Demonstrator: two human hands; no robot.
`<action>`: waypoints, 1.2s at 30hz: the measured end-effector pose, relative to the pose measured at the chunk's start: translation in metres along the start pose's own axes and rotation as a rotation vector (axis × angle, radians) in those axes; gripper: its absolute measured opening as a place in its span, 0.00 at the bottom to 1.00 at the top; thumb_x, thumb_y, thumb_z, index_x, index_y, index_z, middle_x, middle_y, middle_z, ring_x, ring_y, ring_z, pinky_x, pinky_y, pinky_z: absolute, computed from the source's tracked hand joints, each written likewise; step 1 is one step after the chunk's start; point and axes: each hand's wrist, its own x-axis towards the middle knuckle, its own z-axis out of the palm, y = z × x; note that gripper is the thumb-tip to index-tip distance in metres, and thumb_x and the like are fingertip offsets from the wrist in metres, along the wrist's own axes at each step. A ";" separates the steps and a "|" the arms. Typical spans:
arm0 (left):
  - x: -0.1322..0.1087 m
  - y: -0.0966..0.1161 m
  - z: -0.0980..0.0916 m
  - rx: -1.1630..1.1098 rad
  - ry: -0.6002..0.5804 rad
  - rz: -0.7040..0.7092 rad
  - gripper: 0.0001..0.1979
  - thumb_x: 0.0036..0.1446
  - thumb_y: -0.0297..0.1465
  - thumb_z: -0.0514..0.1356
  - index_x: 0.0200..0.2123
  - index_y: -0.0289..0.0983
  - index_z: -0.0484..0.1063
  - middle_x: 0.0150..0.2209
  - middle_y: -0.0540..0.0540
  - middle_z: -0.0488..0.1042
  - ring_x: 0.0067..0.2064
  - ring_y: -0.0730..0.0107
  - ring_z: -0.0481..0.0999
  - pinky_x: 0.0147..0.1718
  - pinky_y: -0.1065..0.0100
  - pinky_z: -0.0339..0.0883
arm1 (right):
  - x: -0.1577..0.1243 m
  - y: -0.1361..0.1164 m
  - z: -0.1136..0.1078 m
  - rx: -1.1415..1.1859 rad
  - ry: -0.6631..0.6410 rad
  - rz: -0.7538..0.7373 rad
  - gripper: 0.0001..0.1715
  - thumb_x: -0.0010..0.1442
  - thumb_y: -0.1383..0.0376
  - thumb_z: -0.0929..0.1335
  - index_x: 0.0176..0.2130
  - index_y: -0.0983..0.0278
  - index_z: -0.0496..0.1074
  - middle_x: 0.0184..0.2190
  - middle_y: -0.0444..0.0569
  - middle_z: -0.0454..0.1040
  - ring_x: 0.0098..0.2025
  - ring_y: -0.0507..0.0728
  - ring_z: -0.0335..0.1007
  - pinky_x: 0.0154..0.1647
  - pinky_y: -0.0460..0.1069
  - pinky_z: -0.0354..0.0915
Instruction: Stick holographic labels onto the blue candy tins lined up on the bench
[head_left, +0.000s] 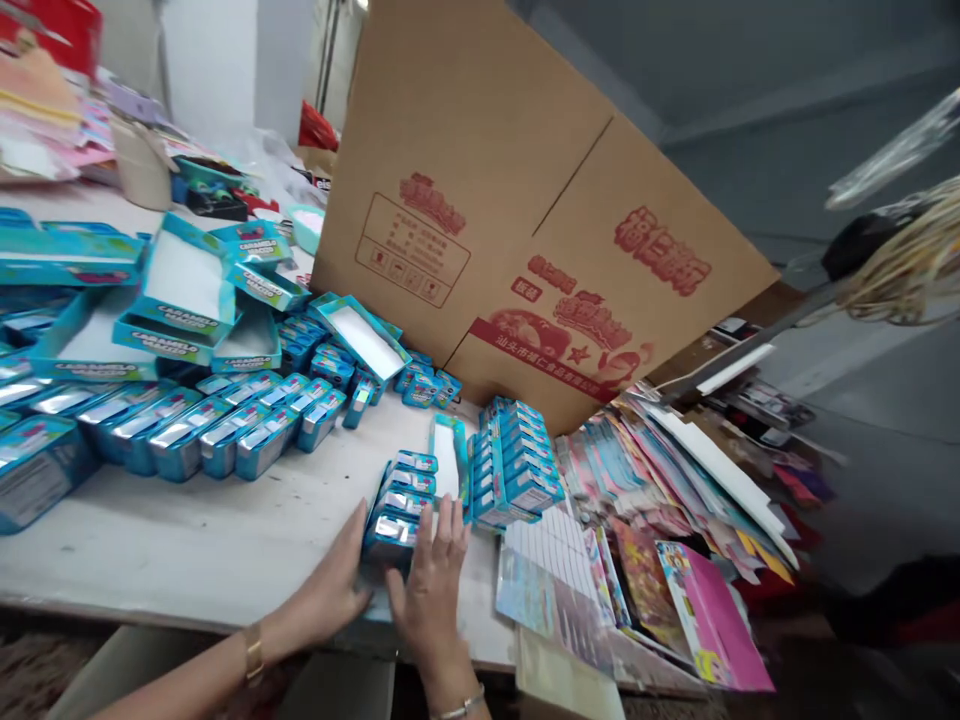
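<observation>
My left hand and my right hand press against the two sides of a short row of small blue packs that lie in an open blue display tray on the white table. The fingers of both hands are stretched out flat along the packs. A gold bracelet is on my left wrist and a thin one on my right. Just right of the tray stands a filled block of the same blue packs.
Rows of blue packs and empty open display trays cover the table's left side. A big flattened cardboard box leans behind. Stacks of coloured printed cards spill off the right edge. A tape roll sits far left.
</observation>
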 end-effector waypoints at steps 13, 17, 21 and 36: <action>-0.020 0.030 -0.024 -0.181 0.128 -0.221 0.44 0.61 0.33 0.60 0.75 0.37 0.42 0.76 0.33 0.48 0.75 0.44 0.50 0.71 0.42 0.50 | 0.041 -0.017 -0.009 -0.089 -0.116 0.045 0.52 0.60 0.55 0.73 0.74 0.61 0.50 0.75 0.64 0.47 0.75 0.80 0.37 0.67 0.81 0.38; -0.026 0.033 -0.086 -0.025 0.662 -0.175 0.42 0.64 0.43 0.60 0.74 0.40 0.44 0.72 0.32 0.54 0.72 0.44 0.57 0.67 0.40 0.58 | 0.068 -0.073 0.001 0.355 -0.128 0.042 0.41 0.67 0.57 0.68 0.73 0.61 0.54 0.72 0.61 0.56 0.73 0.70 0.52 0.70 0.68 0.56; -0.009 0.009 -0.137 0.262 0.904 -0.159 0.44 0.59 0.50 0.62 0.70 0.29 0.53 0.63 0.26 0.61 0.68 0.34 0.59 0.64 0.35 0.58 | 0.119 -0.134 0.048 0.230 -0.299 -0.177 0.45 0.61 0.70 0.70 0.72 0.59 0.55 0.73 0.61 0.53 0.75 0.72 0.44 0.72 0.72 0.49; 0.010 -0.023 -0.139 0.243 0.850 -0.153 0.34 0.56 0.35 0.61 0.64 0.33 0.57 0.57 0.30 0.67 0.60 0.35 0.69 0.58 0.36 0.66 | 0.202 -0.122 0.078 -0.179 -0.518 -1.035 0.29 0.64 0.60 0.68 0.59 0.73 0.65 0.52 0.63 0.74 0.58 0.67 0.67 0.70 0.63 0.52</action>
